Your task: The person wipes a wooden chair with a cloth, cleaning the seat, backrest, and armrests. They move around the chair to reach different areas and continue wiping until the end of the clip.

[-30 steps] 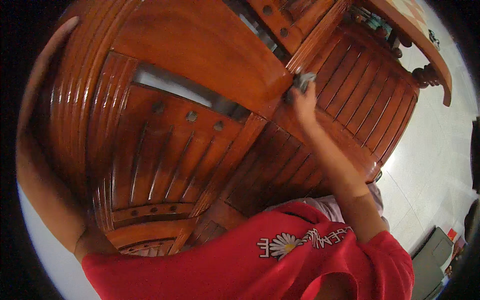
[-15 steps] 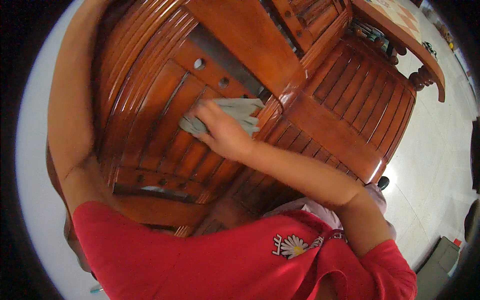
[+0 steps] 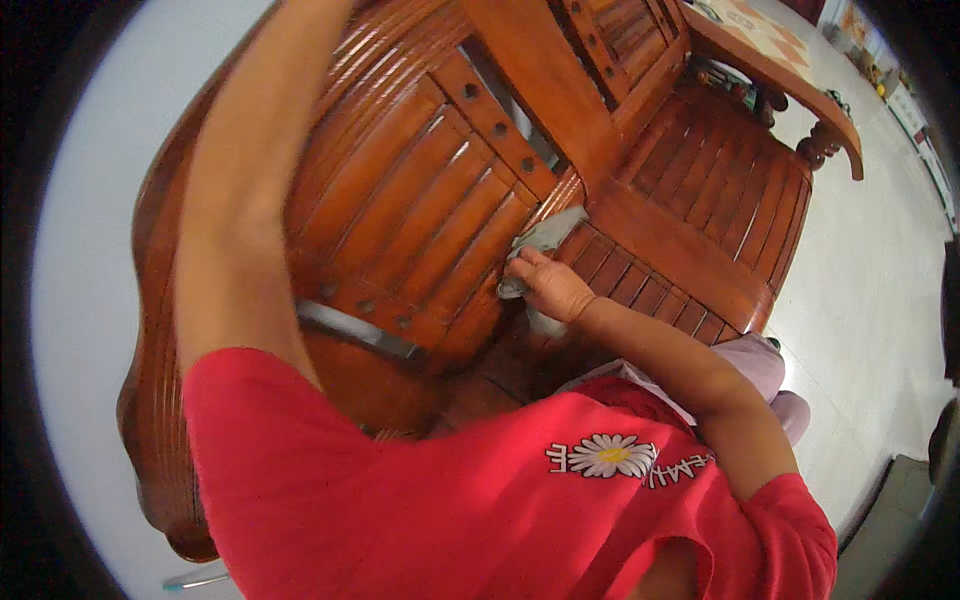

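My right hand (image 3: 552, 287) is closed around a grey-green cloth (image 3: 553, 232), with folds sticking out above and below the fingers. It presses the cloth near the lower edge of a glossy reddish-brown wooden backrest (image 3: 420, 215), where the back meets the slatted seat (image 3: 640, 285). The backrest has vertical slats, small round holes and long gaps. Along the left side my left arm (image 3: 240, 190) stretches up across the backrest. Its hand lies beyond the upper edge of the picture, so I cannot see its fingers.
A curved wooden armrest (image 3: 800, 95) on turned posts stands at the upper right. Beyond it lies a pale tiled floor (image 3: 850, 300). A grey flat-sided object (image 3: 885, 515) is at the lower right. On the left is a pale wall (image 3: 90, 230).
My right hand has moved the cloth right and down, from the middle of the backrest slats to its lower edge by the seat. My view has shifted, and the left arm appears further right.
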A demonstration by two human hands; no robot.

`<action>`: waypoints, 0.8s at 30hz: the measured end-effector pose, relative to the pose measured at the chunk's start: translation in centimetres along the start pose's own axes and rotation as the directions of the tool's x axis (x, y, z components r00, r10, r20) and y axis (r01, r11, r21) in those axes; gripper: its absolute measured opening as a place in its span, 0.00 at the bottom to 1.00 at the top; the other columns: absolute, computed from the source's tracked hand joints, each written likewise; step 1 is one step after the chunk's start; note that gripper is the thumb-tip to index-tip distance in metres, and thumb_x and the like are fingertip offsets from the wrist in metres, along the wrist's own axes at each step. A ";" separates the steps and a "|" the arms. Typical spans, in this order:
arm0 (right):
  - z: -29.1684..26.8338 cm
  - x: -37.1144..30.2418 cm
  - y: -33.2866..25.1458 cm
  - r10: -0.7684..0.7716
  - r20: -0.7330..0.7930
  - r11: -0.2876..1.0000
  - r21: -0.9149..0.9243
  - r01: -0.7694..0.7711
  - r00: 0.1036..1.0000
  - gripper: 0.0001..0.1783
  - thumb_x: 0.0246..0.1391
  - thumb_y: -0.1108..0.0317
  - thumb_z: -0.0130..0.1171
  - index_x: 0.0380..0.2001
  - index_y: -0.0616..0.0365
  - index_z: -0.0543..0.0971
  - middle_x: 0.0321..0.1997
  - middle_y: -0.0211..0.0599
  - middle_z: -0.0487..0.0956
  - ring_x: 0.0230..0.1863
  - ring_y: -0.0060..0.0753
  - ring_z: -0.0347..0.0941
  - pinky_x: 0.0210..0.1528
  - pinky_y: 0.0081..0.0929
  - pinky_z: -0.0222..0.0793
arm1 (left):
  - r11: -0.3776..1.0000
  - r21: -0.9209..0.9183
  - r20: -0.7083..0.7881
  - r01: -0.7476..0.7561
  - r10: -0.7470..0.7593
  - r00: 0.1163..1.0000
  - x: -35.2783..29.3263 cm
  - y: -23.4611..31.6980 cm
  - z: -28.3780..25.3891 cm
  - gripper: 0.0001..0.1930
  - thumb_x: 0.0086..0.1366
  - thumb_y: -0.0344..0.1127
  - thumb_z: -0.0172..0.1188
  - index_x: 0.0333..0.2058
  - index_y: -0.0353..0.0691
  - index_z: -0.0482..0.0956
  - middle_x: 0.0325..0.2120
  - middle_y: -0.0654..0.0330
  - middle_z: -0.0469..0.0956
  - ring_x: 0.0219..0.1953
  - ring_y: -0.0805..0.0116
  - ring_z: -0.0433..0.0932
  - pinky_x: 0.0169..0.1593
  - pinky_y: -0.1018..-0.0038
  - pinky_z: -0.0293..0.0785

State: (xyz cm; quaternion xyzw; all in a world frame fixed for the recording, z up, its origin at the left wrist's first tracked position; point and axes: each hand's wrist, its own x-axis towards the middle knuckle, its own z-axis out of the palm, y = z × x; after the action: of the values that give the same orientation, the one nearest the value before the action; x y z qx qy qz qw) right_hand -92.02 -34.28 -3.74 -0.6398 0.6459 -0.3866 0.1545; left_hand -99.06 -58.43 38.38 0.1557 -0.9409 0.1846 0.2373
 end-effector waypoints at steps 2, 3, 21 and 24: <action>-0.7 1.5 0.3 0.167 -0.152 0.959 0.252 -0.125 0.974 0.22 0.49 0.78 0.64 0.49 0.52 0.76 0.46 0.36 0.75 0.49 0.47 0.76 0.45 0.42 0.75 | 0.836 -0.549 -0.064 0.014 -0.058 0.996 -3.5 3.2 -0.3 0.26 0.66 0.46 0.62 0.59 0.37 0.76 0.62 0.47 0.71 0.61 0.51 0.73 0.64 0.60 0.70; -1.8 2.4 0.0 0.357 -0.175 0.830 0.509 -0.226 0.917 0.20 0.51 0.77 0.64 0.49 0.52 0.76 0.45 0.32 0.76 0.48 0.41 0.76 0.45 0.39 0.75 | 0.514 -0.843 0.234 0.158 0.085 0.969 -6.7 5.9 -1.8 0.27 0.68 0.46 0.62 0.61 0.38 0.74 0.67 0.50 0.65 0.63 0.55 0.71 0.65 0.61 0.69; -19.4 -1.6 -4.9 0.318 -0.022 0.750 0.617 -0.237 0.948 0.25 0.68 0.55 0.58 0.61 0.59 0.74 0.60 0.37 0.77 0.60 0.33 0.74 0.57 0.30 0.70 | 0.944 0.082 -0.534 0.319 -0.229 0.814 -27.6 1.8 2.0 0.31 0.66 0.26 0.54 0.68 0.53 0.68 0.70 0.51 0.62 0.72 0.42 0.58 0.70 0.39 0.51; -19.4 -7.9 3.0 0.397 -0.195 0.908 0.226 -0.353 0.897 0.24 0.64 0.59 0.62 0.58 0.61 0.76 0.54 0.41 0.81 0.56 0.38 0.77 0.56 0.32 0.71 | 0.961 0.161 -0.282 0.224 -0.173 0.944 -29.5 1.7 4.6 0.30 0.68 0.27 0.51 0.69 0.54 0.67 0.73 0.56 0.57 0.75 0.43 0.51 0.71 0.36 0.45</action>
State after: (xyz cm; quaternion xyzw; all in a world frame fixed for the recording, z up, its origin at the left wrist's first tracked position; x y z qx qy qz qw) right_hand -106.56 -21.33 4.52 -0.4350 0.7324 -0.4811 0.2072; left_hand -76.76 -52.80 19.28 0.2460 -0.8579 0.2680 0.3627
